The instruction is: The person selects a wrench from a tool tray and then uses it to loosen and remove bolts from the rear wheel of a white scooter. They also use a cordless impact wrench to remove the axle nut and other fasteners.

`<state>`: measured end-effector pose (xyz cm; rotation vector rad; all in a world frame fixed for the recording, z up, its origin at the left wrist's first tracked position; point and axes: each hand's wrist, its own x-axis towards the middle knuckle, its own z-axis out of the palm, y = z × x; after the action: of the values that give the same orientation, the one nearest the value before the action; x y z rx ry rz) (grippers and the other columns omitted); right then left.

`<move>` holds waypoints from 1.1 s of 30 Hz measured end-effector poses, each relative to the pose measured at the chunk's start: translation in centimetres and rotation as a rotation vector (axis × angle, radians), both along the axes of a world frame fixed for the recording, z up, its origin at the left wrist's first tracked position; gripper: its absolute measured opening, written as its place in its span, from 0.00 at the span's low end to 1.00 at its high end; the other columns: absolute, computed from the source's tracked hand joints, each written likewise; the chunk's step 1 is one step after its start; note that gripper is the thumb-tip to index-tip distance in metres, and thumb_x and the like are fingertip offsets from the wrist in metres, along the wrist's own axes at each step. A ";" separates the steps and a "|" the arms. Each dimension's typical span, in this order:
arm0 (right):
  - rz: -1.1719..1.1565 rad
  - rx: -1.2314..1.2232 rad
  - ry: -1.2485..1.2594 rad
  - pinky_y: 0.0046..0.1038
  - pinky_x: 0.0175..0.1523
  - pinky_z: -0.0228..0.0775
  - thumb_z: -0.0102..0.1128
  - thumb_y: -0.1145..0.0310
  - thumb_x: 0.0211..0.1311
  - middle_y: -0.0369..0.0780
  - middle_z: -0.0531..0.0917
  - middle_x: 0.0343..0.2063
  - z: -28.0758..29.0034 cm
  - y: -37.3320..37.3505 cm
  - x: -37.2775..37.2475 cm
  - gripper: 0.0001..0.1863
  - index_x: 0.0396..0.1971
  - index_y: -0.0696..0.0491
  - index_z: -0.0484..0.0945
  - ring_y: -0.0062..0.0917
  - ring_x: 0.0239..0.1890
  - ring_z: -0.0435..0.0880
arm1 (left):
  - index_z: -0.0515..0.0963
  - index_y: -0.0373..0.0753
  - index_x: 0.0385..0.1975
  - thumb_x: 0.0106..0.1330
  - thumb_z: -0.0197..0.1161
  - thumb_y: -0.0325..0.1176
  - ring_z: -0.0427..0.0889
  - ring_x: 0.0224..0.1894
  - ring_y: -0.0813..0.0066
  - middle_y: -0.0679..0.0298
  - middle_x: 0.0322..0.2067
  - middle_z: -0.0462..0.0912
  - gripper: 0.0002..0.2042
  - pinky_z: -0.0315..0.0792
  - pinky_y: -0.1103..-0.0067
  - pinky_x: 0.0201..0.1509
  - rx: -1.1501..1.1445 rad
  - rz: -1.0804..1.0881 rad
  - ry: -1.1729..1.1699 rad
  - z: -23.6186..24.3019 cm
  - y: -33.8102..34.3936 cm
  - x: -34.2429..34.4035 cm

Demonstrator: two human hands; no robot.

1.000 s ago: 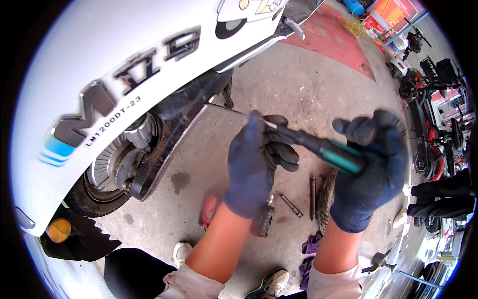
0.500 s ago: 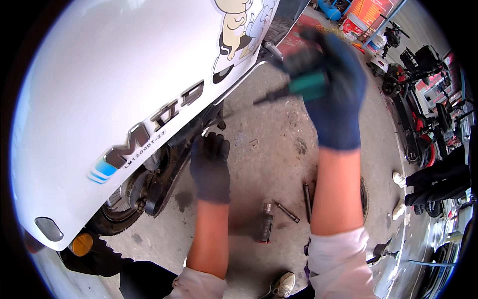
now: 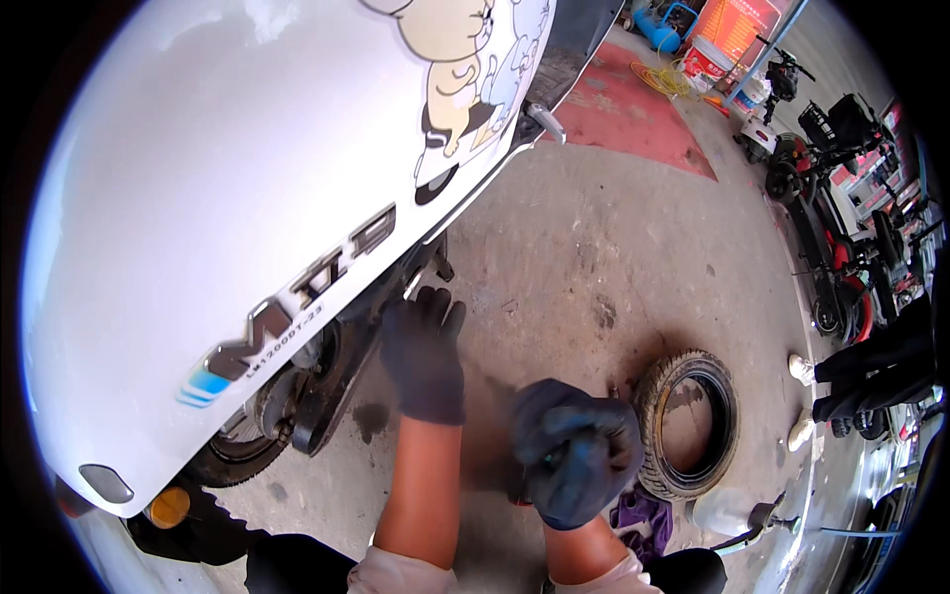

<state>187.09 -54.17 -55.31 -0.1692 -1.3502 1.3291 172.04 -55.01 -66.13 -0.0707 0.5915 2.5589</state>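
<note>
My left hand [image 3: 426, 356], in a dark glove, is beside the lower edge of a white vehicle body [image 3: 247, 178]. Its fingers reach out, slightly apart, near the dark frame parts [image 3: 341, 386], and I see nothing held in them. Lower and to the right, my gloved right hand [image 3: 574, 450] is closed and a little blurred by motion. A bit of green shows between its fingers, matching the green-handled screwdriver it held a moment ago; the shaft is hidden. Below this hand, only the red-rimmed end of a dark cylindrical tool [image 3: 521, 497] peeks out.
A loose tyre [image 3: 648, 426] lies on the concrete floor right of my right hand, with a purple cloth [image 3: 645, 523] below it. Parked scooters [image 3: 836, 238] and a person's dark-trousered legs [image 3: 871, 361] are at far right. A blue compressor tank [image 3: 656, 30] stands at the back.
My right hand has swung down from the upper right toward the floor tools, uncovering the tyre and red floor patch. The left hand stays by the frame, its fingers a little more extended.
</note>
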 end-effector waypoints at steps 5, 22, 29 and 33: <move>-0.094 0.054 0.101 0.33 0.27 0.63 0.40 0.53 0.73 0.37 0.67 0.11 2.2 2.1 0.0 0.20 0.26 0.54 0.64 0.26 0.15 0.65 | 0.71 0.45 0.48 0.72 0.51 0.43 0.79 0.45 0.62 0.58 0.45 0.79 0.12 0.77 0.65 0.51 -0.213 0.054 -0.060 0.6 0.6 0.5; 0.248 -0.606 0.014 0.41 0.32 0.70 0.47 0.62 0.67 0.39 0.71 0.17 8.6 19.7 -10.0 0.13 0.30 0.57 0.73 0.31 0.20 0.71 | 0.71 0.45 0.49 0.72 0.52 0.45 0.78 0.49 0.60 0.55 0.49 0.76 0.13 0.76 0.61 0.54 -0.029 -0.013 0.015 -1.2 0.3 -0.2; 0.156 -0.539 -0.113 0.45 0.33 0.78 0.47 0.60 0.69 0.45 0.77 0.25 4.3 29.0 -16.1 0.15 0.39 0.58 0.70 0.38 0.26 0.79 | 0.70 0.38 0.50 0.74 0.49 0.38 0.76 0.51 0.60 0.53 0.45 0.76 0.13 0.76 0.64 0.57 0.031 -0.132 0.317 -1.8 0.8 -0.1; 0.358 -0.627 -0.061 0.32 0.22 0.70 0.46 0.60 0.67 0.35 0.69 0.12 6.7 25.4 -18.0 0.14 0.27 0.55 0.72 0.25 0.13 0.70 | 0.71 0.36 0.51 0.74 0.49 0.38 0.75 0.52 0.60 0.53 0.45 0.75 0.13 0.75 0.66 0.59 -0.579 0.032 0.717 -4.2 -0.2 -2.6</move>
<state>169.05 -28.80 -48.66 -0.4081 -0.9997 2.0423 169.40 -55.18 -70.32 0.6632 1.5852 2.3114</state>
